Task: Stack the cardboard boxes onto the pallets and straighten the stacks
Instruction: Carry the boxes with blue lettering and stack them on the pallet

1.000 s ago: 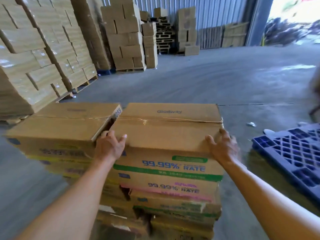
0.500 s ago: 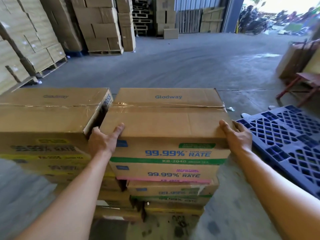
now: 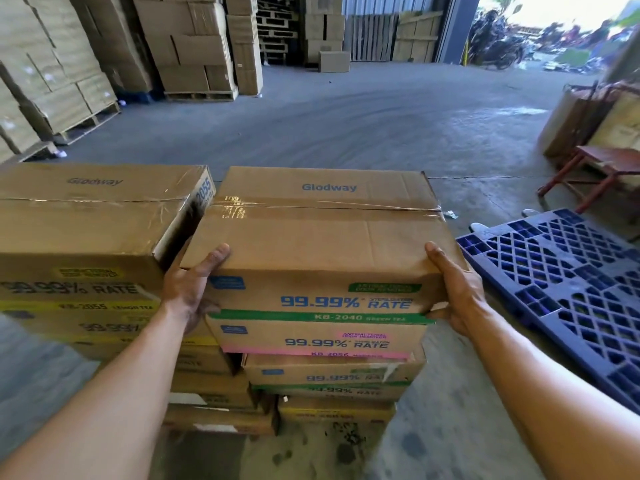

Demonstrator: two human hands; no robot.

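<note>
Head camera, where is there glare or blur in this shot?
Head view: the doorway at top right is blown out; clear tape on the held box glints; print on the left box is smeared by blur.

I've got the top box [image 3: 325, 233] on screen: brown cardboard, taped seam, Glodway on the lid, a green band along its near face. It's level on the stack's right column, on top of a pink-banded box [image 3: 311, 337]. Just left sits the yellow-banded box [image 3: 86, 223], with the gap between them widening toward me. To the right, a blue lattice pallet [image 3: 561, 282] lies on the floor.
</note>
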